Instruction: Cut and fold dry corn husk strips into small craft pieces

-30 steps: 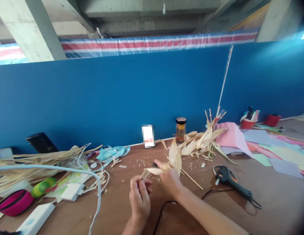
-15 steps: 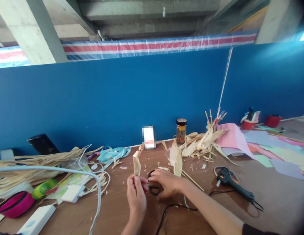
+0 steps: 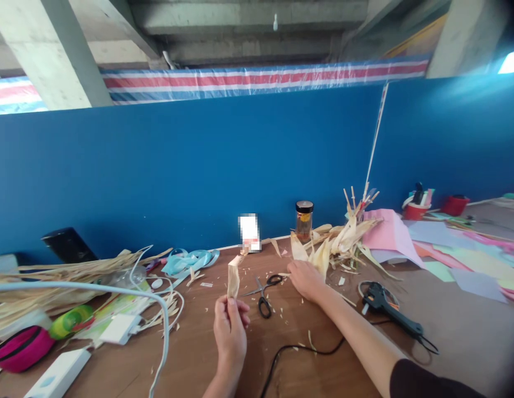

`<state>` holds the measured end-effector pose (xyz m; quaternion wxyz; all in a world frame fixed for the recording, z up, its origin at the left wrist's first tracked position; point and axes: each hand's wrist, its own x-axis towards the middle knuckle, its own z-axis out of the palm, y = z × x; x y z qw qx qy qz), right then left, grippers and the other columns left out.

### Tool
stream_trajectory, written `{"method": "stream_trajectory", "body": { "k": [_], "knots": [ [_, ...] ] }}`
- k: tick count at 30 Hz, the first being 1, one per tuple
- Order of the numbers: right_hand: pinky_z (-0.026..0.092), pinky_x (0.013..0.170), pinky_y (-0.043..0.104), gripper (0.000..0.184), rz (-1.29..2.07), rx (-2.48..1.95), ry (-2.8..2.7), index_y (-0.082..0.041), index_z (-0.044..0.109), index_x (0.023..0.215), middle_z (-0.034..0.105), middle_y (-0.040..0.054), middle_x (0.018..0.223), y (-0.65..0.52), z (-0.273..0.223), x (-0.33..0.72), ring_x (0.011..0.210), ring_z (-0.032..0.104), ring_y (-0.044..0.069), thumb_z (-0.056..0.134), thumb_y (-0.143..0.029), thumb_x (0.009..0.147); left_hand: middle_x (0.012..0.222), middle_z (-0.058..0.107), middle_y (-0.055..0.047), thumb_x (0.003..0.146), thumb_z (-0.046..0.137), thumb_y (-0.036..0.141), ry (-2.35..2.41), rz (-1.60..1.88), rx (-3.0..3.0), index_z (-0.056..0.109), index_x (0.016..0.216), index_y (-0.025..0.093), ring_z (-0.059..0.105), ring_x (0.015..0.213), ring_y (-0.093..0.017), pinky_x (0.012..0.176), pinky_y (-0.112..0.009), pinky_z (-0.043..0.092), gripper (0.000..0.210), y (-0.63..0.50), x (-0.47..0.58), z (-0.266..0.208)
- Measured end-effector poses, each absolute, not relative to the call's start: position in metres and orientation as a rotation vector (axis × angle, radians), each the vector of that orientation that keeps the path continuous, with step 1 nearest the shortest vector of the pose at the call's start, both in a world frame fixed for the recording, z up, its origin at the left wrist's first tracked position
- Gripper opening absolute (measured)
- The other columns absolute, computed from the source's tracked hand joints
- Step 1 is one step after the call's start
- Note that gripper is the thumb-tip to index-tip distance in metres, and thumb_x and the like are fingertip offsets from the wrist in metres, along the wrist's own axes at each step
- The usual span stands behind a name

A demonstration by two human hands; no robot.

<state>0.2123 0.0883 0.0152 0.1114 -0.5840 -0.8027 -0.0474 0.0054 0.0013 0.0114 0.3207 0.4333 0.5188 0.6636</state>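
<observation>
My left hand (image 3: pixel 231 326) pinches a narrow, folded strip of corn husk (image 3: pixel 233 281) between thumb and fingers, holding it upright above the table; a thin twisted end sticks up from its top. Farther right, my right hand (image 3: pixel 309 281) is closed at a loose, pale corn husk (image 3: pixel 321 257), whose leaf stands up behind the knuckles. Its fingertips are partly hidden. Between the hands a pair of black-handled scissors (image 3: pixel 264 298) lies on the table with its blades apart, touched by neither hand.
A dark-lidded jar (image 3: pixel 304 221) and a husk bundle with sticks (image 3: pixel 351 235) stand by the blue partition (image 3: pixel 240 155). A glue gun (image 3: pixel 392 312) lies right, beside coloured paper (image 3: pixel 392 237). Blue ribbon (image 3: pixel 190 261), a white cable (image 3: pixel 168 320) and a pink roll (image 3: pixel 22 348) are left.
My right hand has let go of the scissors, leaving them on the table, and has moved up and right to the corn husk, which has shifted. My left hand stays about where it was.
</observation>
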Motion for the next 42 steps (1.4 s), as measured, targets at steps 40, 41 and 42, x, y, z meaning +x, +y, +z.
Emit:
{"method": "stream_trajectory", "body": {
  "k": [40,41,42],
  "knots": [
    [0.037,0.054,0.021,0.013,1.456,-0.785,-1.301,-0.017,0.053,0.073,0.052,-0.0037,0.062,0.031,0.010,0.128,0.055,0.046,0.009,0.055,-0.029,0.073,0.051,0.050,0.003,0.072,0.055,0.037,1.257,1.263,1.301,0.053,0.061,0.013,0.042,0.040,-0.005,0.039,-0.016,0.031,0.026,0.002,0.008,0.003],
    [0.036,0.052,0.020,0.013,1.480,-0.782,-1.251,-0.017,0.053,0.074,0.051,-0.0041,0.061,0.032,0.010,0.128,0.054,0.044,0.008,0.056,-0.030,0.072,0.050,0.049,0.003,0.072,0.055,0.036,1.249,1.250,1.330,0.052,0.061,0.013,0.042,0.040,-0.005,0.040,-0.016,0.031,0.026,0.001,0.008,0.003],
    [0.034,0.050,0.019,0.014,1.499,-0.780,-1.205,-0.017,0.053,0.074,0.051,-0.0044,0.061,0.032,0.009,0.128,0.052,0.043,0.008,0.057,-0.030,0.072,0.049,0.048,0.004,0.073,0.054,0.036,1.247,1.245,1.344,0.052,0.060,0.013,0.041,0.040,-0.005,0.040,-0.016,0.031,0.026,0.001,0.008,0.004]
  ]
}}
